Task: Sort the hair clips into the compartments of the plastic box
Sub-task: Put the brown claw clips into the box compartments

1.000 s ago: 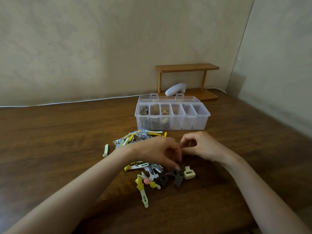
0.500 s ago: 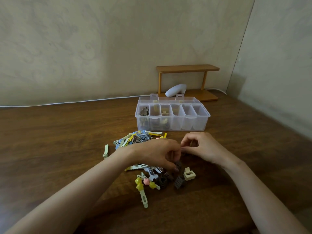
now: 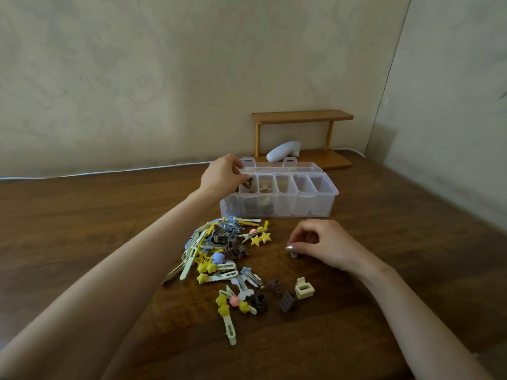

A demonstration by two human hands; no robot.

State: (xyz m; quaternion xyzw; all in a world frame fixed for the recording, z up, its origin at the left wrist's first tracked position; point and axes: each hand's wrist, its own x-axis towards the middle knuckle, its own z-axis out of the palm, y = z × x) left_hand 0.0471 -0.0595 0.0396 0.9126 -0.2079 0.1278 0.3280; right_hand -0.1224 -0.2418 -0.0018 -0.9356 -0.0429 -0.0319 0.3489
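The left hand (image 3: 219,176) pinches a brown claw clip (image 3: 248,182) over the plastic box (image 3: 315,207) — at its left-end compartments. The right hand (image 3: 323,245) rests on the bench (image 3: 82,215), fingers curled (whether round anything is unclear), near the heap of hair clips (image 3: 219,248).

Bare bench (image 3: 384,311) lay open right of the plastic box (image 3: 326,207) and just before its right half. The heap of hair clips (image 3: 219,242) crowded the approach to its left half, and the left hand (image 3: 220,176), pinching a brown clip (image 3: 249,182), covered the left-end compartments. A wooden shelf (image 3: 301,116) stood close behind.
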